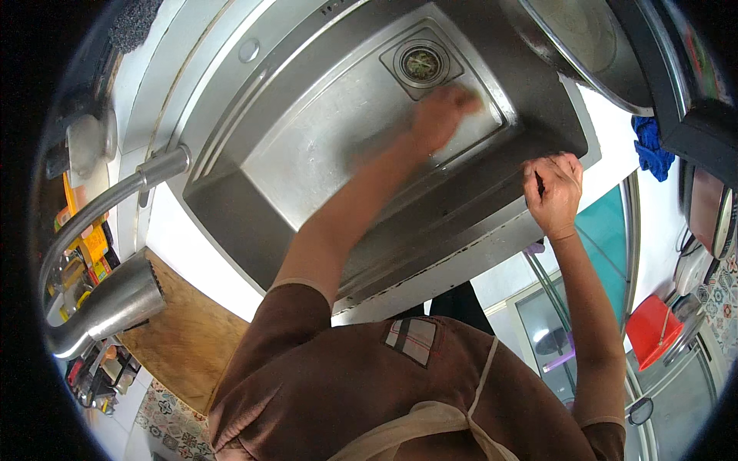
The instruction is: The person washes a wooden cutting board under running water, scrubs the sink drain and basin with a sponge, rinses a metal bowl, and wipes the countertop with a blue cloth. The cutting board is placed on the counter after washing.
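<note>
A stainless steel sink (323,150) lies before me, its drain basket (422,63) holding greenish scraps. Down in the basin, just below the drain, is my left hand (441,121); it is blurred, and whether it holds anything cannot be made out. My right hand (553,193) is at the near right corner of the sink, by the rim, with curled fingers and a dark gap between thumb and forefinger. Its fingertips are partly hidden, so a grip on the rim or on a small thing cannot be confirmed. Small wet spots glint on the basin floor.
A curved metal faucet (95,207) with a wide spray head (124,294) arches at the left, above a wooden board (190,328). At the upper right a large metal pan (582,40) overhangs the sink. A blue cloth (652,147) and a red container (654,331) are at the right.
</note>
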